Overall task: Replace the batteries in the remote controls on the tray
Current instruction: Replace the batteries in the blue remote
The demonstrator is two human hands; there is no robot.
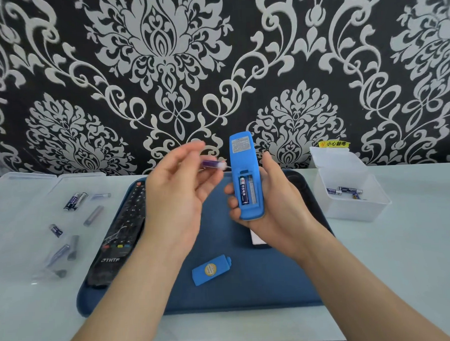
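- Blue remote stands almost straight up above the dark blue tray, back side facing the camera, long way running up and down.
- Right hand is wrapped around its lower half, fingers curled at the left edge.
- Battery slot is open: one dark blue battery lies in the left groove, pointing up and down; the right groove looks empty.
- Left hand is half open, pinching a purple battery at the fingertips. It lies sideways, blurred, its tip near the remote's left edge.
- Blue battery cover lies flat on the tray, with bare tray around it.
- Black remote lies along the tray's left side, buttons up.
- Loose batteries lie in a clear tray on the left.
- White box on the right holds more batteries.
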